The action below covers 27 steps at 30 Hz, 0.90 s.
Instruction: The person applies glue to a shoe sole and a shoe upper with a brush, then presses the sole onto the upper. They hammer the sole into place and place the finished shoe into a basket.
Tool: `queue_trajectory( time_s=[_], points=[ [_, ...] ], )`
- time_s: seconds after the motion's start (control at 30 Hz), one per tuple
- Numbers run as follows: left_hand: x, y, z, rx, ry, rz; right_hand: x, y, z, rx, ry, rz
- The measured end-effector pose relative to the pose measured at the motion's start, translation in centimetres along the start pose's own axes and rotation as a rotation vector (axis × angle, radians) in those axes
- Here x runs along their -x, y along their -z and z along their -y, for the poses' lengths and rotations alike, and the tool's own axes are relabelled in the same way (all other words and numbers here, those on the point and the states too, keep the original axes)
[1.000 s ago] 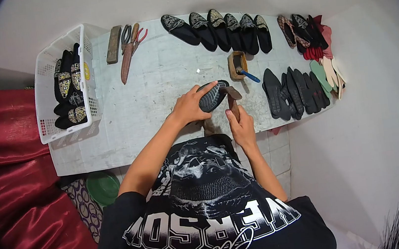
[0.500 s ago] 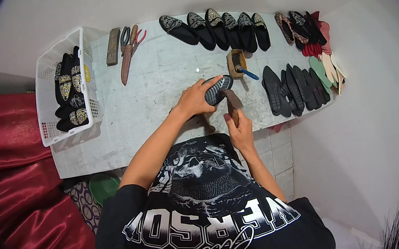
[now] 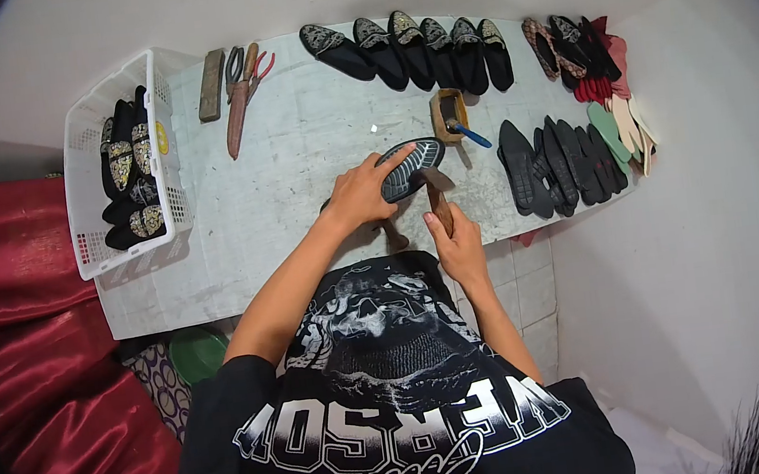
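My left hand (image 3: 363, 192) grips a black shoe (image 3: 413, 168) with its patterned sole turned up, fingers laid across the sole. In my right hand (image 3: 457, 237) is a hammer (image 3: 437, 194), held by its wooden handle. The hammer's head is at the right edge of the sole; whether it touches cannot be made out. Beneath the shoe, partly hidden by my left hand, stands a brown metal piece (image 3: 396, 238) near the table's front edge.
Finished-looking slippers (image 3: 414, 51) line the back of the table (image 3: 214, 276). A glue box (image 3: 450, 111) with a blue-handled brush (image 3: 473, 136) sits nearby. Black soles (image 3: 542, 170) lie on the right. At left are a white basket (image 3: 175, 205) of shoes, pliers (image 3: 258, 67) and a sheathed tool (image 3: 237, 122).
My left hand has shifted slightly left along the shoe, baring more of the sole. The hammer's head has moved slightly left, still close to the shoe. The whole view has shifted a little.
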<state>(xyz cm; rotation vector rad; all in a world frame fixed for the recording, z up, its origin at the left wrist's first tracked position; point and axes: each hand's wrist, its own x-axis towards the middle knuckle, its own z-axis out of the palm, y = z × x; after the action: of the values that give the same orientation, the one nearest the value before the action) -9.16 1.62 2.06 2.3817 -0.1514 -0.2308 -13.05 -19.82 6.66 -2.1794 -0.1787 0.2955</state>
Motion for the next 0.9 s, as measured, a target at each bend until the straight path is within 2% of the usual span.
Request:
queue_trajectory(
  time_s=[0.13,0.47,0.53,0.63,0.73,0.83,0.9],
  points=[
    [-0.6,-0.2,-0.1,0.0,-0.017,-0.043,0.5,-1.2,-0.6,-0.015,0.066,-0.042],
    [-1.1,-0.5,-0.3,-0.002,-0.003,-0.04,0.1,-0.9,-0.7,0.035,0.054,0.0],
    [-0.9,-0.5,-0.2,-0.003,-0.009,-0.029,0.4,-1.1,-0.6,-0.061,0.058,-0.061],
    [-0.7,-0.6,-0.4,-0.003,0.006,-0.028,-0.2,-0.6,-0.9,0.061,0.061,0.006],
    [-0.5,-0.3,-0.3,0.0,0.007,-0.02,0.1,-1.0,-0.8,-0.02,0.11,-0.027],
    [0.2,-0.2,0.0,-0.019,-0.01,0.001,-0.3,-0.9,-0.4,0.078,0.073,0.049],
    [0.3,-0.3,0.7,-0.001,-0.033,0.018,-0.1,-1.3,-0.3,0.025,0.099,0.019]
  ],
)
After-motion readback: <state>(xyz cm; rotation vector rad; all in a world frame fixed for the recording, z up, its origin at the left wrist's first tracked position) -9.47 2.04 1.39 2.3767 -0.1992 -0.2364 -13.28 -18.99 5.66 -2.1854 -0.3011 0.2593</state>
